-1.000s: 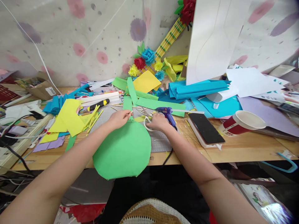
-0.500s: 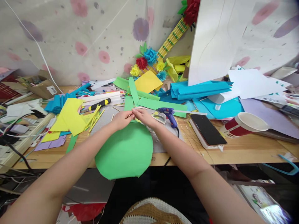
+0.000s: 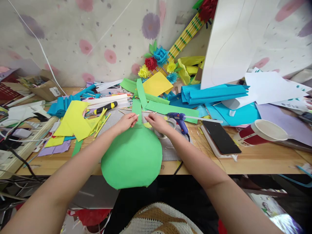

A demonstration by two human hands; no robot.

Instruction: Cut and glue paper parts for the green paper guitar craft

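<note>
The green disc [image 3: 131, 159], at 6 o'clock from the left hand [image 3: 128, 122], overhangs the bench [image 3: 255, 162]. It looks light and fairly stiff, its covering easily creased; the rim at 3 and 9 o'clock seems safest to hold. The right hand [image 3: 154, 123] hovers near its 1 o'clock. Both hands' fingers curl nearly together; I cannot tell whether they grip anything.

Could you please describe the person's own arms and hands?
The left arm and right arm show no sleeves; the left hand and right hand no gloves. Neither wrist shows a watch or bracelet. A brown-and-white knitted garment is worn.
</note>
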